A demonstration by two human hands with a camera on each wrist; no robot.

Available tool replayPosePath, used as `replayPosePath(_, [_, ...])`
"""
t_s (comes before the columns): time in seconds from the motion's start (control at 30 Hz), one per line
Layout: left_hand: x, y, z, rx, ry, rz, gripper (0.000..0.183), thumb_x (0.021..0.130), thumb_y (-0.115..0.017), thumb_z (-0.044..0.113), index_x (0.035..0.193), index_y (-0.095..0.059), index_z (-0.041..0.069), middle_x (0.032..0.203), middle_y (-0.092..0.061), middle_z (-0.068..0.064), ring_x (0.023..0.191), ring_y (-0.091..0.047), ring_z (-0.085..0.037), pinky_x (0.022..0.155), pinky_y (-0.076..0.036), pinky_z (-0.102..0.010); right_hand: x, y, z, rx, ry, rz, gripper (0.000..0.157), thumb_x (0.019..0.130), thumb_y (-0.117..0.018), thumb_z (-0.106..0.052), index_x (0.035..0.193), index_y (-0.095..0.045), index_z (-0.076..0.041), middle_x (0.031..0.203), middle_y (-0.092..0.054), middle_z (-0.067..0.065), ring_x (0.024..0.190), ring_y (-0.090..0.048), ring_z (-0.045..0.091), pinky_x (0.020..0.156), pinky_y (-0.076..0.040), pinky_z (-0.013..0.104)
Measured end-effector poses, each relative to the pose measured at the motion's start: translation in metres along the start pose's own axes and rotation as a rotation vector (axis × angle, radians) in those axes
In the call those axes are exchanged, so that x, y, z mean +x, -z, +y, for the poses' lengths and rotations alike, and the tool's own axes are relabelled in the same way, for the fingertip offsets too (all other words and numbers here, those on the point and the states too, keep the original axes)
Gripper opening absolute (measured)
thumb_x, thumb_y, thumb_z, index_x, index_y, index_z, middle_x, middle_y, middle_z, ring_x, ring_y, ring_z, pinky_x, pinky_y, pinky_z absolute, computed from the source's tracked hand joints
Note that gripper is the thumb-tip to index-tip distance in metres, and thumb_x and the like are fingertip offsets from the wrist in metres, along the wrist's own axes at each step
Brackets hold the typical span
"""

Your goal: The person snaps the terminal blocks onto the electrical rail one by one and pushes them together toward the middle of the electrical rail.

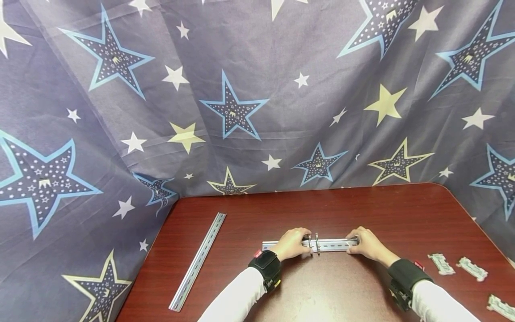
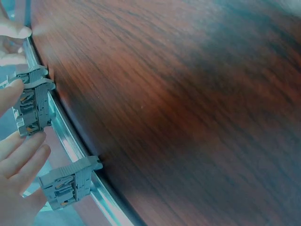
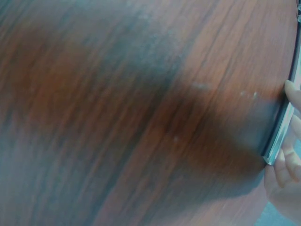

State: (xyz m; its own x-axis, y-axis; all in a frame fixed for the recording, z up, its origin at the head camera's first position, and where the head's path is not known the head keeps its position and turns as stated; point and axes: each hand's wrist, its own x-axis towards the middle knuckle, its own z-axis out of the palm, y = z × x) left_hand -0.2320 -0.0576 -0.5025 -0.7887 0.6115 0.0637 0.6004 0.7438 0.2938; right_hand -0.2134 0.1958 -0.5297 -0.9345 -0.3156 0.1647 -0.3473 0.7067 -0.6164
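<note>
A slotted metal DIN rail point(image 1: 333, 245) lies crosswise on the table in front of the person. My left hand point(image 1: 290, 244) grips a grey terminal block point(image 2: 33, 110) seated on the rail, fingers on its far side and thumb on its near side. Right beside it stands a second terminal block point(image 1: 317, 243). Farther left along the rail, a third terminal block point(image 2: 70, 183) shows under the palm in the left wrist view; the hand hides it from the head view. My right hand point(image 1: 367, 244) holds the rail's right end between thumb and fingers.
Another longer slotted rail point(image 1: 197, 264) lies slanted on the table's left side. Three pale blocks lie at the right: one block point(image 1: 441, 264), another point(image 1: 472, 269) and one point(image 1: 500, 307) near the corner. A star-patterned cloth point(image 1: 249, 147) hangs behind the table.
</note>
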Motion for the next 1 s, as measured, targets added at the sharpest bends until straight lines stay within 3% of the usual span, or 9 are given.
replayPosePath(1.0, [0.002,-0.0041,0.0067,0.018,-0.004,0.032,0.05,0.069,-0.071,0.031,0.112,-0.058,0.009,0.104,-0.062,-0.002,0.095,-0.057,-0.014,0.078,-0.043,-0.024,0.001,-0.001,0.0014,-0.029,0.004,-0.003,0.031,0.057,-0.077,-0.014,0.082,-0.064,0.0,0.081,-0.058,0.009,0.073,-0.05,0.02,0.063,-0.037,0.032])
